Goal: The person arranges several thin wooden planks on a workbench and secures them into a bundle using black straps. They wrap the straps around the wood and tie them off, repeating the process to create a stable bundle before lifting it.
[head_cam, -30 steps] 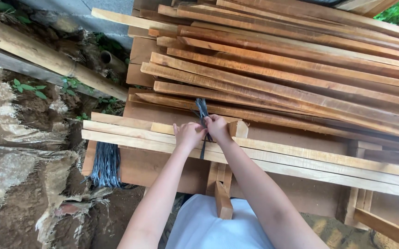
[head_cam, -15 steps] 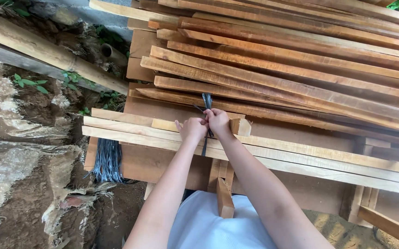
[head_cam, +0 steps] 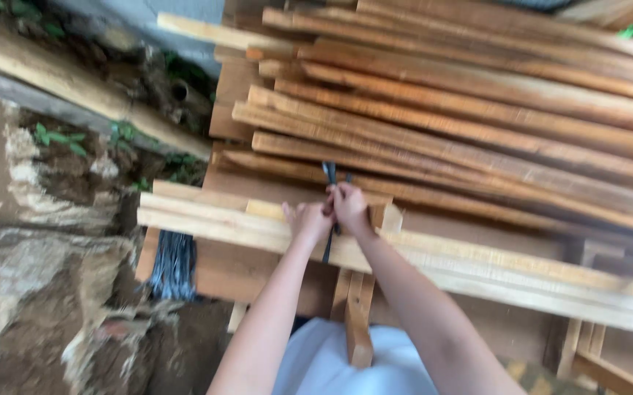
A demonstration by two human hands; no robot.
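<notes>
While both hands meet over a bundle of pale wooden slats (head_cam: 477, 274), the right hand (head_cam: 349, 206) pinches a dark strap (head_cam: 329, 174) that runs across them, and the left hand (head_cam: 308, 219) is curled just beside it, touching. Beyond lies a stack of reddish planks (head_cam: 477, 124); to the left, a bunch of dark straps (head_cam: 174, 265) hangs over bare earth (head_cam: 31, 292).

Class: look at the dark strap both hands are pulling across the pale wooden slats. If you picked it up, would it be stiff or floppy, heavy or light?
Probably floppy: the dark strap bends over the pale slats and hangs below. Likely light, being thin and narrow. The left hand and right hand pinch it tight, so it may be slippery.
</notes>
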